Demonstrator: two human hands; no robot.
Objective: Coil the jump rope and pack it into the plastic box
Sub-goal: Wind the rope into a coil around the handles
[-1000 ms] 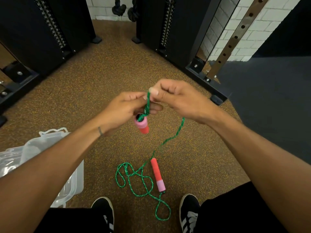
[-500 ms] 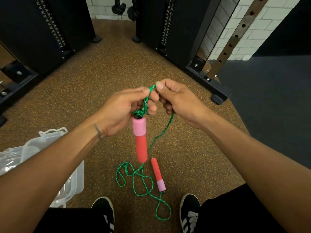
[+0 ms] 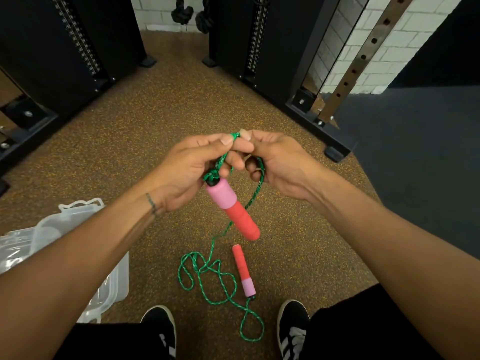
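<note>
1. The speckled floor (image 3: 161, 113) looks like grippy rubber. In my judgement, cord dragged across it may catch rather than slide, jerking a coil out of shape.
2. The plastic box (image 3: 118, 279) sits at the near left, partly hidden under the left forearm and well apart from the rope. I cannot tell whether its opening is free. A loose coil carried that far could spring apart before it goes in.
3. Most of the jump rope (image 3: 207, 271) lies in a crossed heap of loops on the floor, near, just ahead of the 2 shoes (image 3: 161, 323). No coil is formed yet. Pulling cord up from the heap could tighten the crossings into a tangle, and a foot could pin a loop.
4. The left hand (image 3: 187, 175) pinches the cord between thumb and forefinger. The right hand (image 3: 280, 165) pinches it just beside, with the fingertips almost touching. With so small a hold, the cord could slip through.
5. The hanging handle (image 3: 231, 209) dangles tilted below the left hand, seemingly held only by the cord. Its swing could tug the pinch loose.
6. The second handle (image 3: 242, 271) lies on the floor just right of the heap and may snag a loop when lifted.
7. A knot (image 3: 211, 175) bunches at the hanging handle's top and could jam the winding.
</note>
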